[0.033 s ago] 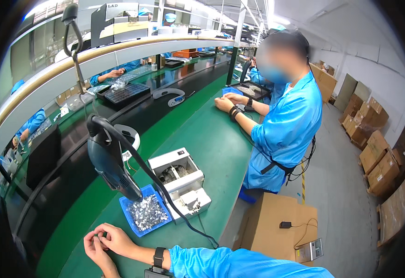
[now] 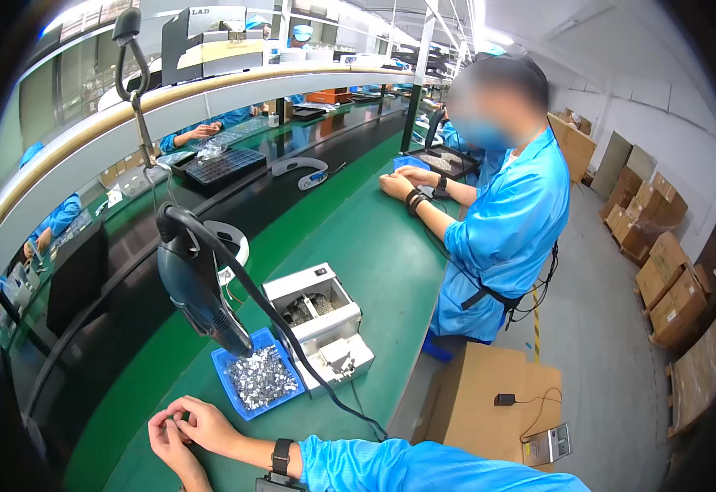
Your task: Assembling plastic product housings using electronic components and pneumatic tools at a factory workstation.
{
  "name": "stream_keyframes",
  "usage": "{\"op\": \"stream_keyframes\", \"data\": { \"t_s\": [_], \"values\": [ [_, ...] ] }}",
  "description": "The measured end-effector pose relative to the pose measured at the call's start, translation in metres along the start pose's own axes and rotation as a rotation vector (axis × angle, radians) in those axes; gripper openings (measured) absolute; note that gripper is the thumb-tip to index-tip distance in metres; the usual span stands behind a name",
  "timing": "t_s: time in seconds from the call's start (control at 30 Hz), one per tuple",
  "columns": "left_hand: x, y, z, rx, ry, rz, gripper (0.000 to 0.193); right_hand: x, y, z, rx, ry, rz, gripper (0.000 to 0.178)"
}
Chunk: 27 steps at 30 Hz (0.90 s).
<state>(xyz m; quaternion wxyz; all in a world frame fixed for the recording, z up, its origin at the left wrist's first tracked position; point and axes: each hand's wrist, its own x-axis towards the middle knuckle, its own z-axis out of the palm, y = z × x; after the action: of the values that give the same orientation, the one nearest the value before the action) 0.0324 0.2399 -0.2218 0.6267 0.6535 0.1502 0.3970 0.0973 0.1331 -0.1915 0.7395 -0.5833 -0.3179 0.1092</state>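
Low at the left of the view, my left hand point(image 2: 171, 447) and my right hand point(image 2: 210, 428) meet fingertip to fingertip above the green bench. The fingers of both are closed in a pinch, and whatever lies between them is too small to make out. Beyond my right hand is a blue tray point(image 2: 251, 413) heaped with small silvery metal parts point(image 2: 261, 379). An electric screwdriver point(image 2: 194, 283) hangs over the tray, its tip just above the tray's far edge. My hands do not touch it.
Right of the tray stands a white screw feeder point(image 2: 313, 287), with a black cable point(image 2: 280, 324) looping past it. A co-worker point(image 2: 509, 197) in blue works farther along the green bench point(image 2: 374, 271). A cardboard box point(image 2: 489, 402) bearing a small device sits beside the bench.
The hanging electric screwdriver has swung very slightly to the right. My hands keep the same place and pinch.
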Motion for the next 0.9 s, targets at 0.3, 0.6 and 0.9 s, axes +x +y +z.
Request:
{"op": "stream_keyframes", "data": {
  "t_s": [0.3,0.6,0.9],
  "values": [
    [-0.008,0.018,0.01,-0.063,0.036,-0.019,0.013,-0.003,-0.001,0.001,0.019,0.014,0.014,0.022],
    [-0.008,0.023,0.012,-0.086,0.052,-0.03,0.014,-0.001,-0.002,0.002,0.021,0.031,-0.033,0.021],
    [-0.009,0.033,0.013,-0.084,0.025,-0.049,0.014,-0.001,-0.006,0.001,0.035,-0.028,0.029,0.022]
  ]
}}
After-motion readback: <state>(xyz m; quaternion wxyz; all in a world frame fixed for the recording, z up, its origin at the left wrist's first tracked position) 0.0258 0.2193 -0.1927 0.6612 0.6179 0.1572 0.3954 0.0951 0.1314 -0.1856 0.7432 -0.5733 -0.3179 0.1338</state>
